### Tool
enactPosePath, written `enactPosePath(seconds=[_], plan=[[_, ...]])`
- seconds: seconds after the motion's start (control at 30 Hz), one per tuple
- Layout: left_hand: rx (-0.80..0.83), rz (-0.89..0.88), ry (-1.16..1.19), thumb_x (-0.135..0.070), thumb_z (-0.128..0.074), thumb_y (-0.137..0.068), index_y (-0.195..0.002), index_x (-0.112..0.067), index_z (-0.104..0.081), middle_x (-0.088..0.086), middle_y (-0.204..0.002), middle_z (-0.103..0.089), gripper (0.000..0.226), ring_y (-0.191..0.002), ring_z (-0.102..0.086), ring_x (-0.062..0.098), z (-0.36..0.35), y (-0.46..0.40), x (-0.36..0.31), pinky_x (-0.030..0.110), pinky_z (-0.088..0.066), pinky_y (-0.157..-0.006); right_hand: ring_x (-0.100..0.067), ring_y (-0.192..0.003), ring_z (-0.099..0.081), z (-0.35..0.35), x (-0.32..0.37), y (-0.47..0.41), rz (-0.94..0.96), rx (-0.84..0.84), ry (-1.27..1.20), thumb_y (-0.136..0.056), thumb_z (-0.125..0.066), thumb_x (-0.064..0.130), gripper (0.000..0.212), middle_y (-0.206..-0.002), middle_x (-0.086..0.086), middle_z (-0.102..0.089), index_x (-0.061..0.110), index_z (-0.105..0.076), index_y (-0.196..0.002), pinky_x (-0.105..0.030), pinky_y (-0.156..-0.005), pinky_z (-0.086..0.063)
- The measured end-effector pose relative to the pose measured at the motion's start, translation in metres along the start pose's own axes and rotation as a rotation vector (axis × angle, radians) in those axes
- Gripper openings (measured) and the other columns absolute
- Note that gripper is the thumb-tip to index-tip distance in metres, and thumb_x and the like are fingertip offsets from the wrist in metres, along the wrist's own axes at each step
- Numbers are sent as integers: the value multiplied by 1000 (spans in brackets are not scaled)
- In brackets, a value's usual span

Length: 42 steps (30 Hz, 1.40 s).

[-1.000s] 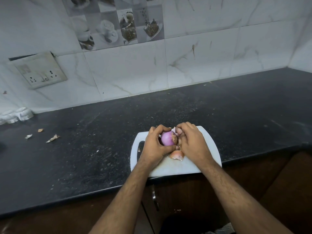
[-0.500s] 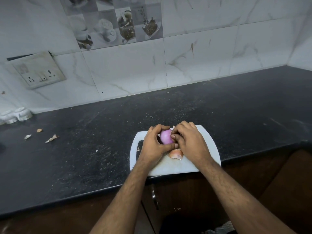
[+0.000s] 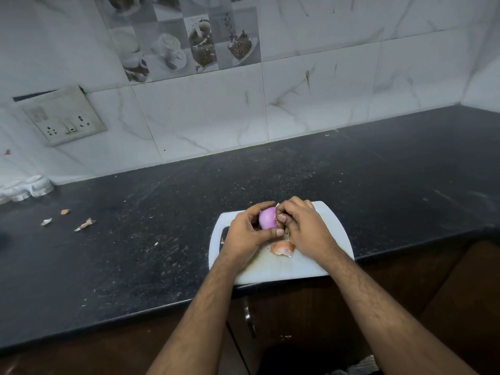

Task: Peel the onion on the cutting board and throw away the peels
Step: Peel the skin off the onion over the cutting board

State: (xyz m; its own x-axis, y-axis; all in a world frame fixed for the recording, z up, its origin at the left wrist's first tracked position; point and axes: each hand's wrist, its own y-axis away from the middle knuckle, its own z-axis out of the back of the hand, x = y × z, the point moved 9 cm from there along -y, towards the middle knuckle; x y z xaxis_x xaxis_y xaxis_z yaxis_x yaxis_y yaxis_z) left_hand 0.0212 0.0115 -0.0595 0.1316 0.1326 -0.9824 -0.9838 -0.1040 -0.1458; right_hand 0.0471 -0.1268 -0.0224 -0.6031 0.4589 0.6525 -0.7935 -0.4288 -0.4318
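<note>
Left hand [image 3: 247, 231]: cups the onion [image 3: 267, 218] just above the cutting board [image 3: 328, 226], fingers curled round its far side, thumb under; it steadies the bulb so the other hand can pull.
Right hand [image 3: 303, 226]: fingertips pinch at the onion's right end, probably working loose skin (the skin itself is mostly hidden).
Loose peel [image 3: 283, 248]: lies on the board just below the grip; not yet thrown away.
Counter [image 3: 162, 212]: scraps lie well left of the hands.
</note>
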Motion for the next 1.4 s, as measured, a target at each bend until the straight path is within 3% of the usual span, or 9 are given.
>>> enactPosePath(seconds=[0.2, 0.53, 0.67, 0.8, 0.93, 1.03, 1.13, 1.27, 1.4], plan=[[-2, 27, 19, -2, -93, -73, -134, -17, -69, 0, -122, -78, 67, -114, -73, 15, 1, -3, -1, 29, -57, -98, -3, -97, -43, -1, 1, 1, 15, 36, -34, -101, -54, 15, 22, -94, 18, -53, 33, -55, -87, -21, -76, -35], [0, 66, 74, -9, -99, -63, -132, -17, -70, 10, -116, -80, 75, -114, -74, 33, 4, -5, 6, 46, -57, -105, -9, -101, -48, -3, -4, 0, 20, 61, -102, -102, -53, 17, 15, -97, 17, -55, 26, -60, -93, -24, -80, -38], [-11, 93, 218, -4, -92, -64, -132, -11, -67, 19, -114, -79, 73, -106, -76, 33, 5, -3, 4, 38, -62, -95, -17, -102, -54, -1, -7, 0, 31, 66, -260, -102, -54, 12, 18, -100, 15, -57, 26, -62, -94, -29, -84, -44], [-101, 116, 415, -1, -85, -71, -137, -4, -62, 31, -113, -75, 70, -99, -75, 38, 18, -2, 9, 47, -63, -94, -14, -101, -57, 2, -11, 2, -33, 60, -379, -103, -55, 12, 20, -101, 11, -58, 28, -63, -94, -22, -82, -42], [-143, 100, 415, -3, -82, -75, -135, -5, -62, 25, -107, -78, 64, -87, -78, 29, 22, -1, 7, 37, -66, -81, -8, -103, -58, 2, -17, 1, -96, 26, -376, -102, -56, 14, 13, -105, 10, -58, 19, -65, -95, -13, -81, -42], [-232, 96, 404, -11, -84, -73, -131, -11, -61, 6, -97, -80, 62, -77, -75, 17, 28, 1, 4, 29, -64, -67, -6, -100, -56, 7, -26, 0, -152, -54, -290, -103, -56, 19, 14, -105, 9, -56, 24, -64, -93, -12, -78, -41], [-251, 99, 353, -3, -83, -81, -127, -15, -60, 7, -100, -73, 53, -73, -73, 11, 30, 1, 4, 26, -61, -63, -3, -94, -58, 12, -33, 0, -186, -120, -246, -99, -62, 17, 11, -102, 11, -58, 25, -67, -93, -10, -74, -43], [-198, 76, 233, 9, -85, -76, -130, -10, -56, 17, -113, -73, 65, -86, -77, 16, 23, 1, 5, 26, -62, -72, 8, -97, -59, 8, -26, 1, -123, -97, -187, -97, -61, 3, 26, -106, 14, -62, 22, -73, -110, -7, -80, -46], [-182, 40, 165, -6, -97, -58, -124, -14, -56, 18, -119, -71, 78, -99, -75, 24, 20, 0, 5, 35, -63, -83, -1, -91, -65, 18, -28, 5, -171, -190, -171, -104, -50, 14, 26, -97, 15, -70, 25, -69, -117, -21, -78, -53]])
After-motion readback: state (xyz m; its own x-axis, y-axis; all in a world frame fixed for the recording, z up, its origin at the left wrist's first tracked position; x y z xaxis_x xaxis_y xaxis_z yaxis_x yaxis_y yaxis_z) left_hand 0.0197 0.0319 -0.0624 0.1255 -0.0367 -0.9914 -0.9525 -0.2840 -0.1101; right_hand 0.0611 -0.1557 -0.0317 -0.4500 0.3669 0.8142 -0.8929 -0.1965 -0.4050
